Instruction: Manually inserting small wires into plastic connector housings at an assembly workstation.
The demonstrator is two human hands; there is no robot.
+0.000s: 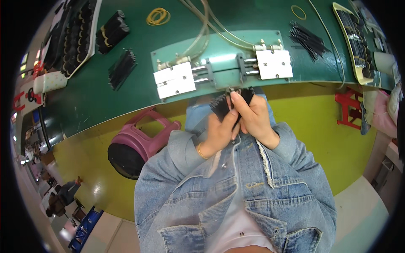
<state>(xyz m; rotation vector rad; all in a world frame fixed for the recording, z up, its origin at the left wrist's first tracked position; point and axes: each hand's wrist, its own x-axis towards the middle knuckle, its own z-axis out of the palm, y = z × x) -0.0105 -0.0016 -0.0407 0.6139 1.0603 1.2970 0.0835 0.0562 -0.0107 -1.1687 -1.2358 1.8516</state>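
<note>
Both my hands meet at the table's front edge, just below a clamping fixture [221, 63] with a light-green base. My left hand [219, 133], a gold bracelet at its wrist, is closed on a bundle of thin black sticks [219, 106], their ends fanned upward. Beside it, my right hand [256, 118] is closed on another bundle of thin black sticks [248, 95]. Its thumb and index finger come together near the bundles' upper ends, at the fixture's edge. The lower parts of both bundles are hidden by my fingers.
White blocks [175, 80] and clear hoses [205, 23] belong to the fixture. Loose black sticks lie at left [122, 69] and right [309, 40]. A banded bundle [112, 33], yellow rubber bands [158, 17] and a filled tray [352, 46] share the green table. A pink stool [145, 135] stands left.
</note>
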